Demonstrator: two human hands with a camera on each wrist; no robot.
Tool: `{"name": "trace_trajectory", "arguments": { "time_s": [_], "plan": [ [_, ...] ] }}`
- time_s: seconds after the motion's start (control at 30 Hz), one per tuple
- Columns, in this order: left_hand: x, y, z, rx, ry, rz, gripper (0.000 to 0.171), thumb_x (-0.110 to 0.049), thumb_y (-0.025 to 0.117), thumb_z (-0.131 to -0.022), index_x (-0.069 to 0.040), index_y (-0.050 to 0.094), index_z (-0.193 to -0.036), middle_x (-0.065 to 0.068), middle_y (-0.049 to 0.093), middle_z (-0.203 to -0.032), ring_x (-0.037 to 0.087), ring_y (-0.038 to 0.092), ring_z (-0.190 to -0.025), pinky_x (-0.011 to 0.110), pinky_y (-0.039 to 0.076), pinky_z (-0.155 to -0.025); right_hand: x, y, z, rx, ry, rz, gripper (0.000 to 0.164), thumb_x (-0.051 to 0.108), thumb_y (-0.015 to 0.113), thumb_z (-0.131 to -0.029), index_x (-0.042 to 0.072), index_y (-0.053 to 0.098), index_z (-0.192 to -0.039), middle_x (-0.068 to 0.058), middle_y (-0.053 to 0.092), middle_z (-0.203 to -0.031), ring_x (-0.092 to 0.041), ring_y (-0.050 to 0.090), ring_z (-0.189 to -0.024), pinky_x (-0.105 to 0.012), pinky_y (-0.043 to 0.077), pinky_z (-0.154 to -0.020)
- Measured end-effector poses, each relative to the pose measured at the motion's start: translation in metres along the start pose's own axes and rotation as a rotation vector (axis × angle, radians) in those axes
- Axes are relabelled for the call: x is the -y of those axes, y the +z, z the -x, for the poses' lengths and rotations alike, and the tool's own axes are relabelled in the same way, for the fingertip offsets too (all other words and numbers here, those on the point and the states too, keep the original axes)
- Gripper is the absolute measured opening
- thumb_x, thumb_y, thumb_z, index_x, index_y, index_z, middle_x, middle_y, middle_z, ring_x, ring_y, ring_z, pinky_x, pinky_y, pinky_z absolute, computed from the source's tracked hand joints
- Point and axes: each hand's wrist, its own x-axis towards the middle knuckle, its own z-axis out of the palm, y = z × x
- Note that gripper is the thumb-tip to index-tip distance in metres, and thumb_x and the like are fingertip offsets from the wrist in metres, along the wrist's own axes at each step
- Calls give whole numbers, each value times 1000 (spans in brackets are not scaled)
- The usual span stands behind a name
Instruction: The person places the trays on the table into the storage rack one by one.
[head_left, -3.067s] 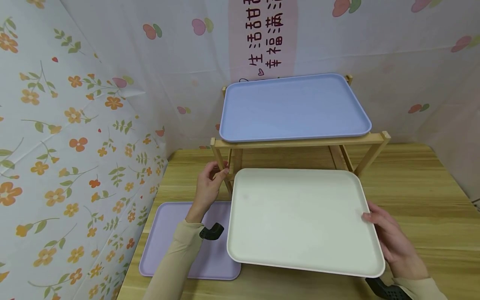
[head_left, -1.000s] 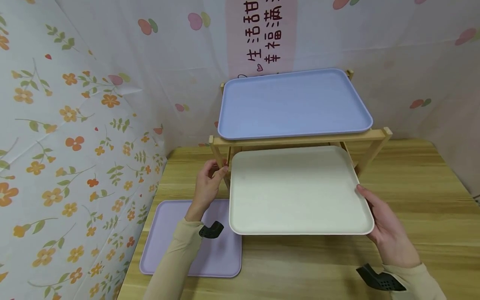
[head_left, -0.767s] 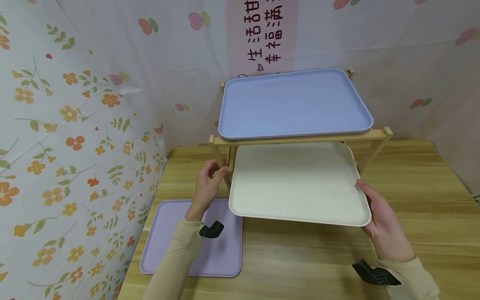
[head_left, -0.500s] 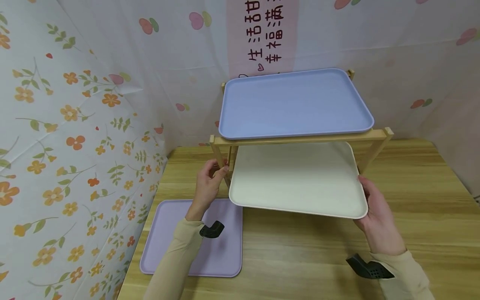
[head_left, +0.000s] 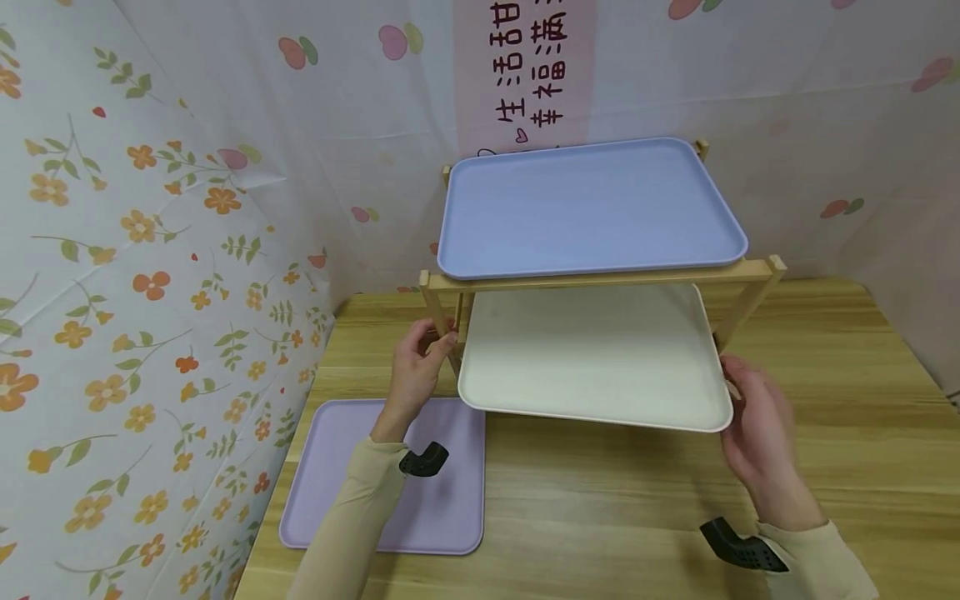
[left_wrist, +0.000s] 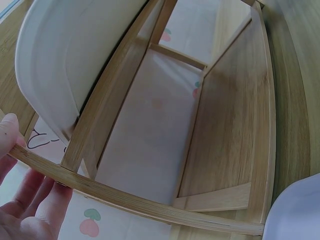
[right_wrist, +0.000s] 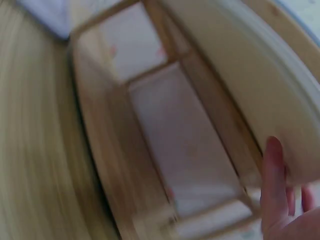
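Note:
My left hand (head_left: 418, 367) grips the left front post of the wooden rack (head_left: 600, 277). In the left wrist view its thumb and fingers (left_wrist: 45, 200) lie on either side of the wooden bar. A white tray (head_left: 592, 358) sits in the rack's middle level, its front sticking out and its back hidden beneath the upper level. My right hand (head_left: 761, 425) is beside the tray's right front corner and the right post. One extended finger (right_wrist: 273, 175) appears against the tray's underside in the blurred right wrist view; the thumb's contact is unclear.
A blue tray (head_left: 592, 208) lies on top of the rack. On the wooden table (head_left: 585, 508), a purple tray (head_left: 382, 475) lies at the left, partly under my left forearm. Patterned cloth (head_left: 360, 108) hangs behind and along the left side.
The white tray has slid back into the rack from in front of it. My right hand followed it, then shifted slightly right with its fingers loosened. My left hand stays on the post.

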Motion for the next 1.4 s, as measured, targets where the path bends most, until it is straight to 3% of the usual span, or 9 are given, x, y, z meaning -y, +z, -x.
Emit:
{"name": "trace_trajectory", "arguments": {
  "time_s": [0.13,0.2,0.3,0.5,0.6,0.87,1.0,1.13,1.4],
  "plan": [
    [0,0,0,-3,3,1,29,-5,62,-93,9,58,-118,24,57,-121,17,59,-104,25,50,-89,3,-6,10,-33,-183,521,16,5,57,-95,3,62,-111,4,62,-107,-4,62,-84,-16,52,-62],
    [0,0,1,-7,1,6,29,-5,62,-93,10,58,-118,25,57,-121,15,58,-103,24,50,-88,5,-9,14,13,-284,774,20,0,59,-93,-2,61,-113,6,59,-116,-2,60,-95,-11,51,-69],
    [0,0,1,-10,0,11,30,-6,63,-93,10,58,-118,25,57,-121,13,58,-101,22,50,-87,8,-12,19,105,-438,1025,23,-11,61,-87,-8,60,-110,4,55,-124,-1,55,-108,-5,46,-79],
    [1,0,2,-7,6,9,31,-7,62,-93,11,57,-118,26,58,-119,11,59,-100,23,49,-88,10,-15,26,337,-615,1169,48,-14,82,-60,4,69,-103,-8,53,-128,-6,44,-123,-7,33,-94],
    [1,0,2,-7,8,2,31,-7,63,-93,11,57,-118,25,59,-118,11,59,-100,23,50,-88,10,-15,28,403,-683,1209,53,-13,85,-53,10,72,-99,-13,53,-128,-8,40,-127,-10,30,-97],
    [0,0,2,-5,12,-5,32,-7,63,-93,11,57,-118,25,60,-118,13,59,-101,27,50,-88,9,-18,29,404,-699,1226,42,-19,79,-58,10,74,-87,-10,57,-125,-11,40,-126,-8,35,-96],
    [1,0,2,-8,9,-2,32,-6,63,-93,12,57,-118,25,60,-118,12,59,-101,23,49,-87,4,-18,25,365,-816,1204,9,15,78,-81,7,75,-83,-13,61,-116,-10,41,-121,-10,33,-95],
    [1,1,2,-13,8,6,30,-6,62,-93,10,58,-118,24,59,-117,11,59,-100,21,49,-86,2,-15,21,327,-901,1235,47,50,60,-90,6,75,-81,-17,63,-108,-9,41,-119,-14,29,-97],
    [0,1,2,-11,2,2,31,-7,63,-93,9,58,-119,22,58,-118,12,58,-102,21,50,-85,-3,-5,16,335,-1074,1301,47,45,54,-97,6,75,-81,-14,67,-93,-27,53,-93,-19,28,-95]
  ]
}}
